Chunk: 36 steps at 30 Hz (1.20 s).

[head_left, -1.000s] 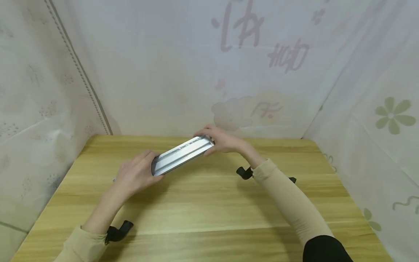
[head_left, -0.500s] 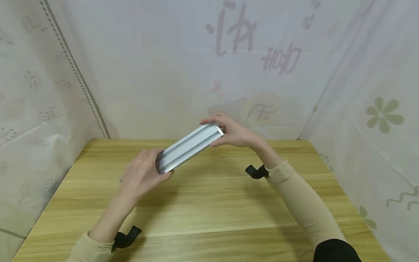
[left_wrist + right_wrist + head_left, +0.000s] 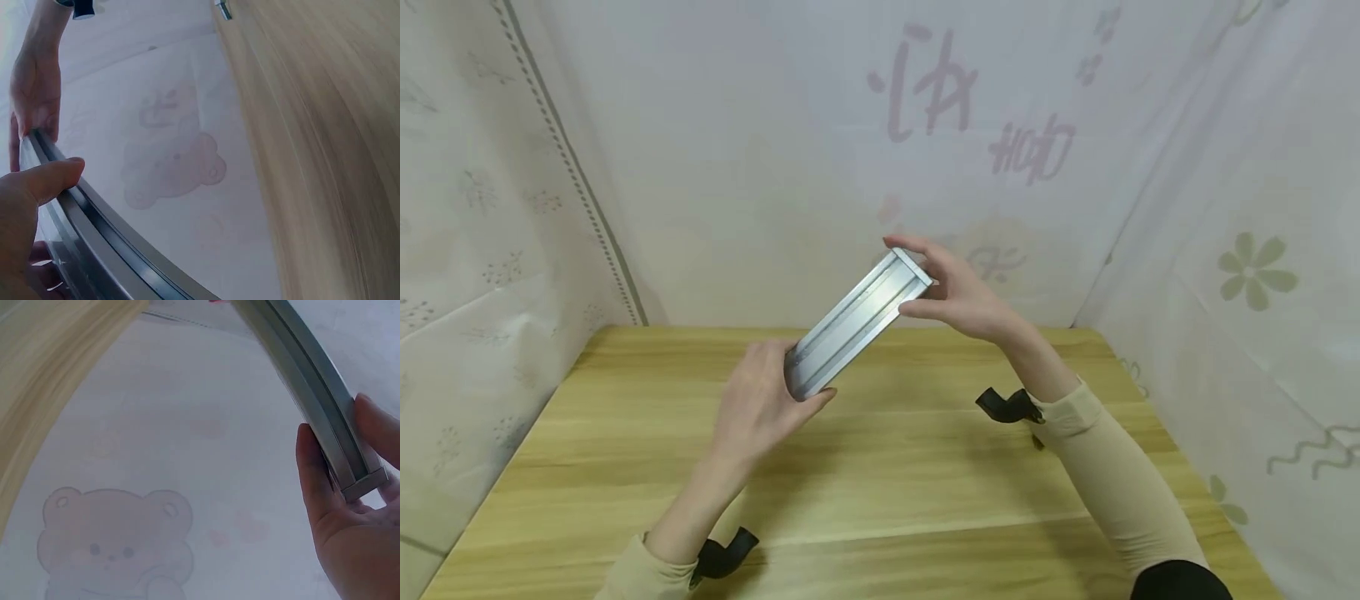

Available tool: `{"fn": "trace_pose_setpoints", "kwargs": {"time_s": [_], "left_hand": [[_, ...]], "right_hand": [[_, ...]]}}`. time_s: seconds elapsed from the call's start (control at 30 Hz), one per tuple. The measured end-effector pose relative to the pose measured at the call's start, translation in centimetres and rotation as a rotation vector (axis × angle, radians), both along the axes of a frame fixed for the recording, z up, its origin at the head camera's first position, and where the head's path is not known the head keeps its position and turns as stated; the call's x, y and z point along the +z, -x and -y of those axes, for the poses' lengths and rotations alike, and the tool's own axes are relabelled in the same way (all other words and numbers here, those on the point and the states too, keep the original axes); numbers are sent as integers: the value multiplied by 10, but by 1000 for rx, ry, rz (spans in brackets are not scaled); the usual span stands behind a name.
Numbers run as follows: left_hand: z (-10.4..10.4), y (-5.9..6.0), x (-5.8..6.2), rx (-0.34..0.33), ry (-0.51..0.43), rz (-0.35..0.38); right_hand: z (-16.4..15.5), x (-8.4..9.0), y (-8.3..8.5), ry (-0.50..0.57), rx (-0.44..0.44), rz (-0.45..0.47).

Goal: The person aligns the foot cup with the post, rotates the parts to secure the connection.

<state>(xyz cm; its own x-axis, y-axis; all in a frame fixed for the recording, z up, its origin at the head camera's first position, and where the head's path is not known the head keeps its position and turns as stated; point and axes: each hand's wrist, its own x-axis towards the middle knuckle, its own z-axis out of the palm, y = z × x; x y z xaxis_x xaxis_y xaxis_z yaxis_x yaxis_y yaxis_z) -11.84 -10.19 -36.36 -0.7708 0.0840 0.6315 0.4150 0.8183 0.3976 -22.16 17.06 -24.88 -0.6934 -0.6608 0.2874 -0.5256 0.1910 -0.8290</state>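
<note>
Both hands hold a silver grooved metal profile [image 3: 859, 323] up in the air over the back of the table. My left hand [image 3: 763, 400] grips its lower left end, thumb along the near edge. At the raised end, my right hand [image 3: 958, 292] holds it between thumb and fingers. A flat cap-like end piece [image 3: 364, 484] shows there, close to the right palm in the right wrist view. Grooves run lengthwise along the profile [image 3: 103, 234] in the left wrist view, with my left thumb lying across it. My left palm hides the far left end.
The wooden table [image 3: 880, 483] lies below, with a patterned cloth [image 3: 737, 167] hanging behind it and at both sides. Black curved pieces stick out at the left wrist [image 3: 726, 557] and right wrist [image 3: 1006, 406]. A small shiny object [image 3: 224, 9] is near the table edge.
The profile has moved right and tilted more steeply, its right end rising. Both hands have shifted right with it; the right hand has gone up and its grasp has moved to the end.
</note>
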Motion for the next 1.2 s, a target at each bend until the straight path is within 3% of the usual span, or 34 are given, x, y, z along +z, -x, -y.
{"fn": "trace_pose_setpoints", "kwargs": {"time_s": [0.13, 0.3, 0.5, 0.63, 0.83, 1.2], "left_hand": [[-12, 1, -3, 10, -71, -15], [-28, 1, -1, 57, -165, -25], [-45, 1, -3, 61, -195, -83], [-52, 1, -7, 36, -227, -75], [-62, -2, -10, 0, -288, 22], [-74, -5, -16, 23, -319, 123]], "right_hand": [[-1, 4, -6, 88, -54, 58], [3, 11, -10, 286, -112, 147], [5, 14, -13, 427, -138, 189], [5, 14, -16, 424, -139, 150], [7, 20, -28, 368, -115, 63], [16, 18, -39, 280, -11, -45]]}}
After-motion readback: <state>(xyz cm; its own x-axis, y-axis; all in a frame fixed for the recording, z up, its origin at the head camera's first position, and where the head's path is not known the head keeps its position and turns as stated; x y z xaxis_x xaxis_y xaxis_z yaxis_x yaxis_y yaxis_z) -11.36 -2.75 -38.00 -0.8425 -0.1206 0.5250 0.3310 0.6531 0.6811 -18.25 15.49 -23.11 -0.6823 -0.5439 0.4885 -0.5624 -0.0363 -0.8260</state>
